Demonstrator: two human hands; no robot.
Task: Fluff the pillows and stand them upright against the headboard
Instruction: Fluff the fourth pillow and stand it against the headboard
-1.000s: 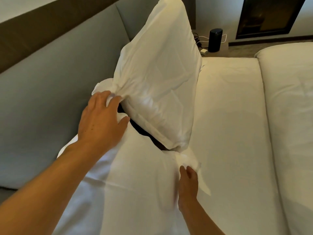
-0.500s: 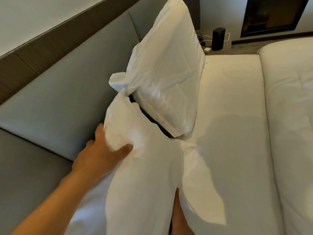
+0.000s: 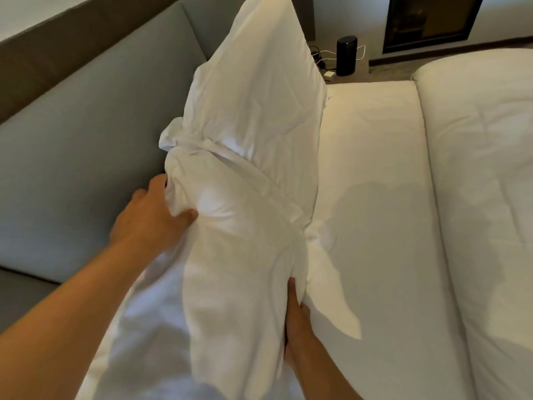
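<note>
Two white pillows lean on the grey padded headboard [image 3: 72,157]. The far pillow [image 3: 259,90] stands upright against it. The near pillow [image 3: 230,269] stands in front of me, its top corner pressed against the far one. My left hand [image 3: 150,217] grips the near pillow's upper left side, thumb dug into the fabric. Flat against that pillow's lower right edge lies my right hand [image 3: 297,321], its fingers partly hidden in the folds.
The white mattress sheet [image 3: 375,226] stretches to the right, and a thick white duvet [image 3: 484,183] lies along the right side. Beyond the bed stands a black cylinder speaker [image 3: 346,54] with cables, and a dark framed panel [image 3: 432,21] on the wall.
The near pillow has risen and closed the dark gap against the far pillow. My left hand moved up with it; my right hand slid up along its right edge.
</note>
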